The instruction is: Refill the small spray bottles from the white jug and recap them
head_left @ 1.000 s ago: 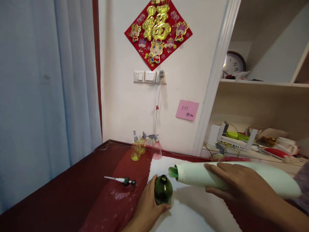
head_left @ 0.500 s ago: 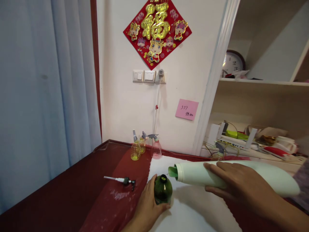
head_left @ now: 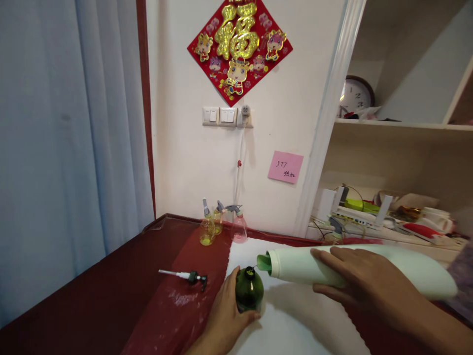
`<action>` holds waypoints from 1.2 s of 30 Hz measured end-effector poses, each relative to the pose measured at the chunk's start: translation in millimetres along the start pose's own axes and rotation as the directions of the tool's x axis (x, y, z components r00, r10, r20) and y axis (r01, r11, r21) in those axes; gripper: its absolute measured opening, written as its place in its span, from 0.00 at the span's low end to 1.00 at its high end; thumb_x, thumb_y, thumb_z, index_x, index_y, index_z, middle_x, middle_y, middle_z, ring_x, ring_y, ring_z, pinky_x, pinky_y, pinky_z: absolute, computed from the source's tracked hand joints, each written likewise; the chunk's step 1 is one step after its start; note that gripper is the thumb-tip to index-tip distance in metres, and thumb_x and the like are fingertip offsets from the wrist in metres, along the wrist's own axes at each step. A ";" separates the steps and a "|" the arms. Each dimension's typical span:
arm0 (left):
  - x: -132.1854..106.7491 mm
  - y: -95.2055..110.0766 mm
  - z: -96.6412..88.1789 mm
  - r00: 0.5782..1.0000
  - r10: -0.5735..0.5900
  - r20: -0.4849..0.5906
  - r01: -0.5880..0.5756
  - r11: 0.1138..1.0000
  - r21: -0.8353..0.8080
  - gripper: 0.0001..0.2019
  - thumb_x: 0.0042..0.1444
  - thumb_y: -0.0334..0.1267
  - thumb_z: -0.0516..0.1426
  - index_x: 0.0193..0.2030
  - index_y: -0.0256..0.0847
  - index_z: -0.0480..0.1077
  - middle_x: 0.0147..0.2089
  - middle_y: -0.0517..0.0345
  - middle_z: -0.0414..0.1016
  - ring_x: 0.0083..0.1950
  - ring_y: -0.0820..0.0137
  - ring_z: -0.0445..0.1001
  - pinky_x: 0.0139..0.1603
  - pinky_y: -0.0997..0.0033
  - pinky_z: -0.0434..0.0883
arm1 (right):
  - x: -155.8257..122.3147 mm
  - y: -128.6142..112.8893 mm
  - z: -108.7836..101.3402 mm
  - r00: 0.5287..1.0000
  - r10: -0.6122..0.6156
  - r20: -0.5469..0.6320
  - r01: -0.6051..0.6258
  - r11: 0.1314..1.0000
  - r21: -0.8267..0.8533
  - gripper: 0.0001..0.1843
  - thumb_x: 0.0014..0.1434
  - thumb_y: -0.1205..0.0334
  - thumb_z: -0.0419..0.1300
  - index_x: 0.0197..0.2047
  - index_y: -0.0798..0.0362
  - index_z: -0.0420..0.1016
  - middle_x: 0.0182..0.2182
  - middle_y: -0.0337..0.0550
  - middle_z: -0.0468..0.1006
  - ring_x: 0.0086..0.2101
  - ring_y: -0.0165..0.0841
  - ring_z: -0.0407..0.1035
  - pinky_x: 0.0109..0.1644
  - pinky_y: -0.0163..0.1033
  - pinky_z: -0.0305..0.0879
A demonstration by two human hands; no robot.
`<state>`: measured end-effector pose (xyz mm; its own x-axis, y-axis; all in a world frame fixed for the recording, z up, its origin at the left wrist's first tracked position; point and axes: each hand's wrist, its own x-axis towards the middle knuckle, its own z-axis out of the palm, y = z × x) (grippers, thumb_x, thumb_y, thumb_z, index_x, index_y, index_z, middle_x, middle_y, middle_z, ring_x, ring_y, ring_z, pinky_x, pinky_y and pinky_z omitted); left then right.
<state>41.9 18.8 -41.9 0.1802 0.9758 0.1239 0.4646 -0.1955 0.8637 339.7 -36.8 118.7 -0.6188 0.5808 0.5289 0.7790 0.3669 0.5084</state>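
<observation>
My left hand (head_left: pixel 229 313) is wrapped around a dark green bottle (head_left: pixel 249 291) whose neck is uncapped, standing on a white sheet (head_left: pixel 291 320). In my right hand (head_left: pixel 364 278) is a large pale green bottle (head_left: pixel 303 264), tipped nearly level with its green spout (head_left: pixel 263 262) just right of the dark bottle's mouth. A thin streak of liquid seems to run between the spout and that mouth. On the red covering to the left lies a pump head (head_left: pixel 192 277) with its white tube pointing left.
Several small spray bottles stand at the wall, among them a yellow one (head_left: pixel 207 231) and a pink one (head_left: pixel 239 229). One more spray bottle (head_left: pixel 334 231) is behind the pale bottle. A cluttered shelf (head_left: pixel 388 224) fills the right; a blue curtain (head_left: pixel 66 148) hangs left.
A thin streak of liquid between the spout and the bottle's mouth shows more clearly now. Both hands and both bottles stay almost in place; the whole view shifts very slightly.
</observation>
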 end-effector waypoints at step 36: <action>-0.6 3.5 1.4 1.000 0.001 -0.017 -0.001 1.000 -0.007 0.52 0.41 0.32 0.66 0.74 0.30 0.51 0.76 0.35 0.58 0.76 0.53 0.57 0.76 0.56 0.51 | 1.6 2.8 -0.5 0.999 -0.016 -0.035 0.017 1.000 0.009 0.30 0.52 0.49 0.72 0.54 0.48 0.67 0.33 0.39 0.80 0.28 0.40 0.77 0.29 0.43 0.68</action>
<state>44.6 17.4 -39.7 0.1658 0.9771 0.1335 0.4580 -0.1961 0.8671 340.8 -35.2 121.4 -0.6345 0.5492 0.5439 0.7695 0.3828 0.5113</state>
